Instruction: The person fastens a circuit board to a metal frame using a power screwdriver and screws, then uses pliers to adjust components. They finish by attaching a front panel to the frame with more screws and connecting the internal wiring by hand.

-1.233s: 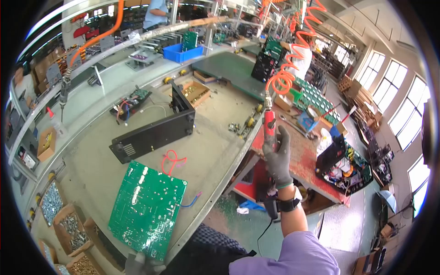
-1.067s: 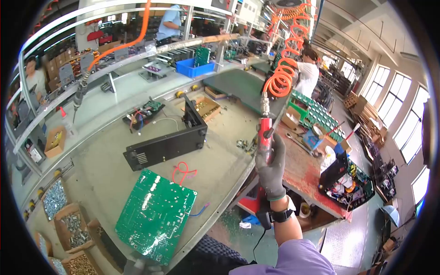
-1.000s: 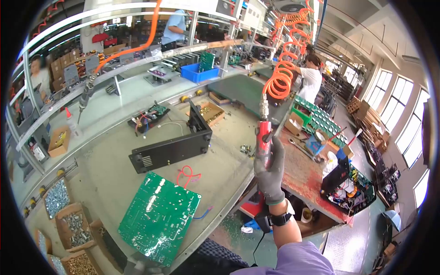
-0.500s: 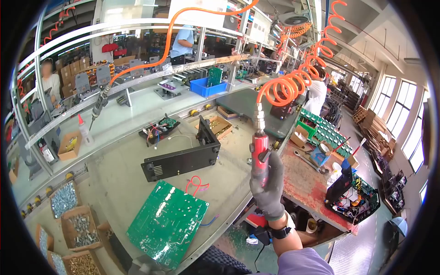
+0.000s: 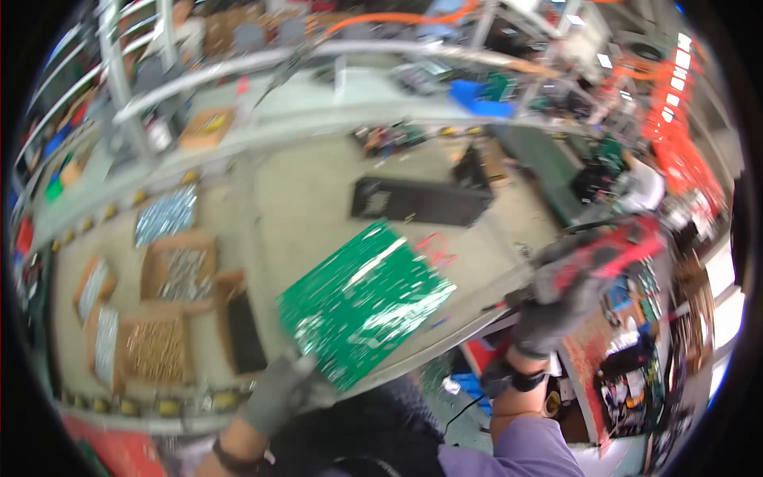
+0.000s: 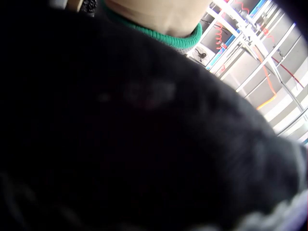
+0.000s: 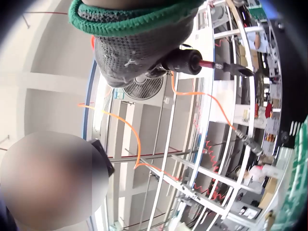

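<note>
A green circuit board (image 5: 366,306) lies solder side up near the front edge of the bench, blurred in the head view. At its near-left corner my gloved left hand (image 5: 290,391) pinches the edge, thumb on top. My gloved right hand (image 5: 568,294) grips a red air screwdriver (image 5: 612,250), right of the board and above the bench edge. The tool lies slanted, its bit end toward the board. In the right wrist view the screwdriver's dark nose and bit (image 7: 219,66) stick out past the glove (image 7: 139,55). Dark cloth fills most of the left wrist view.
A black bent metal panel (image 5: 421,200) stands behind the board, with red wire (image 5: 437,250) between. Cardboard boxes of screws (image 5: 159,350) and metal parts (image 5: 187,274) sit at left. An orange coiled hose (image 5: 675,135) hangs at right, above a red-topped side table (image 5: 584,370).
The head view has swung left and down, bringing more of the left hand and the parts boxes into sight. My right hand has tipped the screwdriver from upright to a slant.
</note>
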### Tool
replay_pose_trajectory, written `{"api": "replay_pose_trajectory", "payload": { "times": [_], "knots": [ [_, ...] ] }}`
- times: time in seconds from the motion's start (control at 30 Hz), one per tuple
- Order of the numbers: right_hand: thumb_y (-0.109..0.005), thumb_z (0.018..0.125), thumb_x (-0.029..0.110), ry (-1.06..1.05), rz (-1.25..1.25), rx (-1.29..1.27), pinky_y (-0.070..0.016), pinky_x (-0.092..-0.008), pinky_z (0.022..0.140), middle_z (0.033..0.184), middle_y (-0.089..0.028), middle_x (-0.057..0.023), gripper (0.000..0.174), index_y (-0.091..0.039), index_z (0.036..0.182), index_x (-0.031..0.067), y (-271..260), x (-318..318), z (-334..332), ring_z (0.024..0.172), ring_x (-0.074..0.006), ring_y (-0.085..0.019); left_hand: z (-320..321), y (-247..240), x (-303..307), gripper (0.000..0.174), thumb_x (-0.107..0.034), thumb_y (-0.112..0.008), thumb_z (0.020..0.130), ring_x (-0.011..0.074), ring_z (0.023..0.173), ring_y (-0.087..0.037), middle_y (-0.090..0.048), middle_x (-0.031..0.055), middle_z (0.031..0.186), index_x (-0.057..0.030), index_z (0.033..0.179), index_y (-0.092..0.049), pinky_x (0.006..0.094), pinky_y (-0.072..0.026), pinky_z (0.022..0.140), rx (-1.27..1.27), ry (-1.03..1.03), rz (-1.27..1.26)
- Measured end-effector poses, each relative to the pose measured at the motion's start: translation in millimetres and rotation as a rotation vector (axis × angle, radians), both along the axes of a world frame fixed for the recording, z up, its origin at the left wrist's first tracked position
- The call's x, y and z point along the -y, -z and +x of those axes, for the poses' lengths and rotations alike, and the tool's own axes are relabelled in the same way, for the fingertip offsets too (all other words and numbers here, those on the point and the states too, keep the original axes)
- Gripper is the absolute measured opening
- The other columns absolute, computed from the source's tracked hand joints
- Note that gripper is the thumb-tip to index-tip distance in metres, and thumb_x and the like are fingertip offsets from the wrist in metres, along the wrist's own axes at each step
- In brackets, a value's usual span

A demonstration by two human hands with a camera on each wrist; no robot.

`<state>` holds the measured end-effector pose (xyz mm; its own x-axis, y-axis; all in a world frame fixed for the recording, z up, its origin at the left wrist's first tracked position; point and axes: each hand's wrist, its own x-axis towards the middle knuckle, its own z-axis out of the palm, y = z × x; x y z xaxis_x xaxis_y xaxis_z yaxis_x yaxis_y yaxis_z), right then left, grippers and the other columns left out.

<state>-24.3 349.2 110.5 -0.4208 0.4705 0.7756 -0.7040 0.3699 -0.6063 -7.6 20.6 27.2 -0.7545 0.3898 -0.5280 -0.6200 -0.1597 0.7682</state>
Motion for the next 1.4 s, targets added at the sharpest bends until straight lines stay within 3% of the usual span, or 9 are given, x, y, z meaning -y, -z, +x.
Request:
{"api": "replay_pose_trajectory", "payload": {
  "times": [0.1, 0.3, 0.43, 0.5, 0.73, 0.83, 0.93, 1.1, 1.4],
  "knots": [
    [-0.059, 0.090, 0.038, -0.626, -0.171, -0.053, -0.0414, -0.0399, 0.089, 0.117, -0.055, -0.0160, 0.059, -0.047, 0.132, -0.0024, -22, 23, -11, 0.099, -0.0235, -0.055, -5, 12, -1, 0.043, -0.037, -0.058, 0.094, 0.0164, 0.075, -0.066, -0.063, 0.0099, 0.091, 0.0015, 0.112, -0.053, 0.0309, -0.0579, 0.069, -0.003, -0.088, 0.109],
    [-0.069, 0.079, 0.032, -0.809, -0.138, 0.002, -0.0381, -0.0369, 0.078, 0.138, -0.040, -0.0178, 0.062, -0.050, 0.126, -0.0034, 12, 88, -21, 0.092, -0.0208, -0.041, -27, 28, 43, 0.030, -0.020, -0.057, 0.096, 0.0125, 0.077, -0.063, -0.061, 0.0067, 0.095, 0.0000, 0.117, -0.056, 0.0272, -0.0552, 0.068, -0.229, -0.002, -0.125],
    [-0.070, 0.076, 0.029, -1.146, 0.012, 0.049, -0.0383, -0.0305, 0.063, 0.107, -0.048, -0.0057, 0.059, -0.048, 0.123, -0.0002, 15, 86, -29, 0.080, -0.0149, -0.043, -48, 56, 90, 0.033, -0.015, -0.066, 0.087, 0.0209, 0.086, -0.066, -0.064, 0.0092, 0.097, -0.0072, 0.119, -0.058, 0.0330, -0.0540, 0.075, -0.646, 0.055, -0.949],
    [-0.071, 0.075, 0.027, -1.100, -0.024, 0.038, -0.0377, -0.0282, 0.060, 0.100, -0.046, -0.0032, 0.057, -0.049, 0.120, -0.0001, 18, 93, -28, 0.078, -0.0135, -0.044, -57, 63, 85, 0.032, -0.019, -0.070, 0.083, 0.0314, 0.092, -0.065, -0.065, 0.0137, 0.098, -0.0056, 0.112, -0.062, 0.0404, -0.0526, 0.080, -0.794, 0.408, -1.459],
    [-0.070, 0.075, 0.032, -1.046, -0.070, 0.038, -0.0394, -0.0280, 0.060, 0.106, -0.047, -0.0089, 0.072, -0.038, 0.130, -0.0017, 28, 90, -15, 0.076, -0.0153, -0.045, -76, 60, 82, 0.022, -0.023, -0.070, 0.081, 0.0317, 0.095, -0.064, -0.063, 0.0100, 0.096, -0.0121, 0.100, -0.065, 0.0442, -0.0504, 0.079, -0.545, 0.667, -1.412],
    [-0.070, 0.067, 0.016, -0.843, -0.379, 0.118, -0.0322, -0.0271, 0.061, 0.087, -0.040, -0.0021, 0.038, -0.046, 0.096, 0.0079, 27, 97, -6, 0.072, -0.0123, -0.038, -62, 57, 88, 0.020, -0.022, -0.068, 0.082, 0.0316, 0.092, -0.064, -0.064, 0.0086, 0.093, -0.0154, 0.100, -0.065, 0.0437, -0.0502, 0.079, -0.676, 0.401, -1.435],
    [-0.071, 0.075, 0.033, -0.693, -0.106, 0.072, -0.0390, -0.0271, 0.060, 0.104, -0.047, -0.0113, 0.070, -0.034, 0.126, 0.0029, 31, 104, -15, 0.074, -0.0155, -0.046, -55, 44, 80, 0.016, -0.021, -0.062, 0.087, 0.0253, 0.082, -0.066, -0.064, 0.0094, 0.087, -0.0115, 0.100, -0.064, 0.0372, -0.0523, 0.071, -0.760, 0.118, -1.409],
    [-0.072, 0.073, 0.025, -0.949, -0.231, -0.040, -0.0306, -0.0298, 0.065, 0.088, -0.039, -0.0017, 0.042, -0.050, 0.103, 0.0046, 34, 130, -25, 0.075, -0.0145, -0.035, -44, 15, 64, 0.018, -0.014, -0.051, 0.093, 0.0107, 0.072, -0.062, -0.061, 0.0057, 0.086, -0.0009, 0.102, -0.058, 0.0244, -0.0512, 0.060, -0.070, -0.219, -0.143],
    [-0.074, 0.076, 0.026, -1.058, -0.228, 0.101, -0.0366, -0.0309, 0.065, 0.088, -0.042, -0.0014, 0.040, -0.055, 0.108, 0.0111, 35, 164, -29, 0.073, -0.0147, -0.039, -20, 30, 15, 0.021, -0.001, -0.058, 0.090, 0.0105, 0.081, -0.063, -0.066, 0.0067, 0.092, 0.0002, 0.111, -0.060, 0.0247, -0.0520, 0.070, -0.584, -0.258, -0.362]
  ]
}}
